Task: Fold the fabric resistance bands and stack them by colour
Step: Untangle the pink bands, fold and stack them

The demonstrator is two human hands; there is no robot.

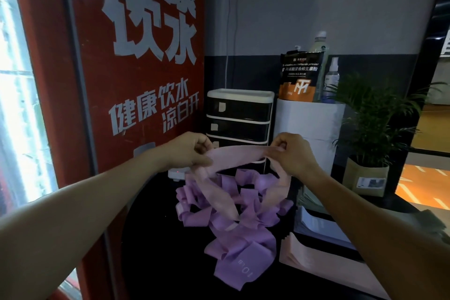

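Left hand and right hand pinch a soft pink band taut; crumpled purple bands below.

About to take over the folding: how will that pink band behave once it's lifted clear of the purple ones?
Likely floppy: the pink band sags in a loop between the left hand and right hand. Probably light, since pinched fingers hold it up. Its lower loop touches the purple bands, so it may drag some along.

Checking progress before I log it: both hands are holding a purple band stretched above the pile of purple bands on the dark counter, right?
Not quite: the band held by the left hand and right hand is pale pink, not purple, as the head view shows. The rest stands.
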